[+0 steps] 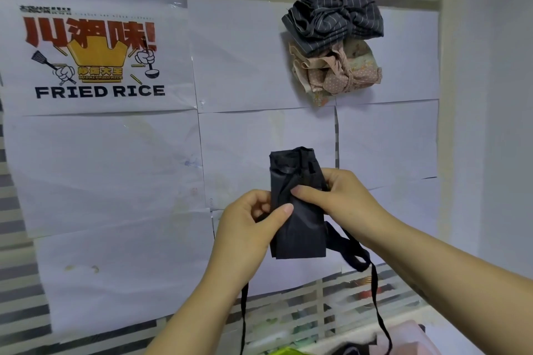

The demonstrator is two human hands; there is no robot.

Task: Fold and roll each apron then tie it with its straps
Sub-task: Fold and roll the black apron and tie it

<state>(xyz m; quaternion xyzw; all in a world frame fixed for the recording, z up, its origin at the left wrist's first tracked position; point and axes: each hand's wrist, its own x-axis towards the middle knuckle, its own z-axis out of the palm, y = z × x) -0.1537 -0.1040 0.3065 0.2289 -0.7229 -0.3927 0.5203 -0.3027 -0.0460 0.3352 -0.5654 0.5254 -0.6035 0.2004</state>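
Centrally, the rolled dark apron point(297, 228) stands upright, long axis twelve to six, gripped by the left hand point(248, 228) at nine o'clock and the right hand point(343, 196) at three. Its straps point(374, 291) hang loose toward six, the looped one nearer the right hand.

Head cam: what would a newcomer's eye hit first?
Centre frame, the left hand and right hand grip a dark folded apron, straps dangling below. A red-and-yellow FRIED RICE poster sits upper left; a striped bundle hangs upper right above a pink bundle.
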